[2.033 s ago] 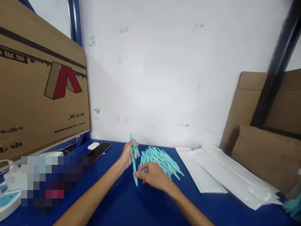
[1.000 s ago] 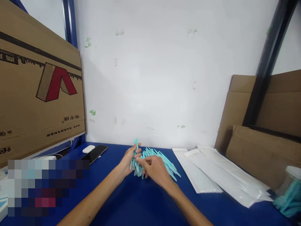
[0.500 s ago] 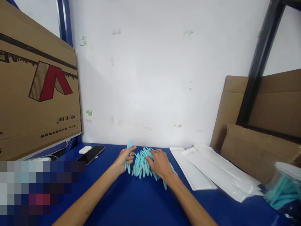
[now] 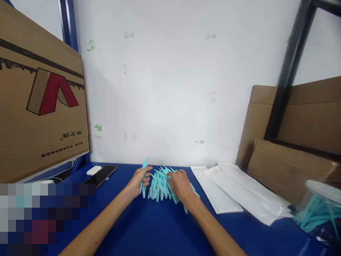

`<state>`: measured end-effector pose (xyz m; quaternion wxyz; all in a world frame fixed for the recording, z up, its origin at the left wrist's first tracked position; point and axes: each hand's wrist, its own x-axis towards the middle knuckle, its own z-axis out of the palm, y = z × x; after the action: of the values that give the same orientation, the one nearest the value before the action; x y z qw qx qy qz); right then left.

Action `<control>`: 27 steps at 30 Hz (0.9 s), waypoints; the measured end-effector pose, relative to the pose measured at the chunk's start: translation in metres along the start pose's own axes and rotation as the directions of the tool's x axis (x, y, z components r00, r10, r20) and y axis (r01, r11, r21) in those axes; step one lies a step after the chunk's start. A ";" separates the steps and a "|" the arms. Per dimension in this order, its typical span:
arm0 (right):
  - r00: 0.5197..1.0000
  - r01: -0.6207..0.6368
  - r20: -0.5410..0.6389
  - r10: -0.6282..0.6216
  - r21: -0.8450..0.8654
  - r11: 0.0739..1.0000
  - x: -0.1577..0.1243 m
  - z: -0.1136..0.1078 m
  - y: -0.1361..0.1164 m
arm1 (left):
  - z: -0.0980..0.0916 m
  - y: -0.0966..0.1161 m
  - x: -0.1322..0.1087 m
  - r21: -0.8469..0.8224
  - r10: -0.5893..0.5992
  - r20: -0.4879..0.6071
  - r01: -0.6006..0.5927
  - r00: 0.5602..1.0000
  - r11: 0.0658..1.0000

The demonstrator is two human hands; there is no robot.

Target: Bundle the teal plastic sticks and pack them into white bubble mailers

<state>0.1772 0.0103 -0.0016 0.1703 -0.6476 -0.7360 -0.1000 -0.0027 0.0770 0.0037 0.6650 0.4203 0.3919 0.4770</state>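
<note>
The left hand [image 4: 140, 180] is clasping several sticks [image 4: 144, 164] while the right hand [image 4: 181, 184], whether pinching I cannot tell, is covering the right side of the pile [image 4: 159, 189], whose pieces are pointing mostly away.

The turquoise sticks [image 4: 161, 185] look to me like smooth plastic, rather matt. Under them I see the blue worktop [image 4: 160, 227], even and with a dull finish. The white packets [image 4: 247, 192] seem to be plastic film, creased and glossy. The jar [image 4: 317, 217] is transparent and shiny, plastic or glass, I cannot tell; its lid [image 4: 323, 190] looks like smooth plastic. The phone [image 4: 103, 176] has a dark, glossy screen. I find the carton [image 4: 16, 117] matt cardboard, the wall [image 4: 165, 89] matt with small rough patches, and the post [image 4: 286, 78] painted metal.
</note>
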 end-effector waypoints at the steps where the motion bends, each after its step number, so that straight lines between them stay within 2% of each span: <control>1: 1.000 -0.003 0.001 0.003 -0.006 1.000 0.000 0.000 0.001 | 0.000 -0.001 0.000 0.005 0.000 0.002 0.000 1.000 1.000; 19: 1.000 0.024 0.011 -0.023 -0.124 0.992 0.002 -0.002 -0.002 | 0.001 -0.004 0.002 0.051 0.012 0.003 -0.012 1.000 0.999; 27: 0.999 0.040 -0.020 -0.041 -0.051 0.998 0.000 -0.009 0.000 | 0.001 -0.003 0.001 0.059 0.030 -0.010 -0.029 1.000 0.998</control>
<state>0.1785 0.0070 0.0072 0.1594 -0.6355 -0.7444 -0.1290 -0.0003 0.0767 0.0014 0.6432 0.4429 0.4030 0.4773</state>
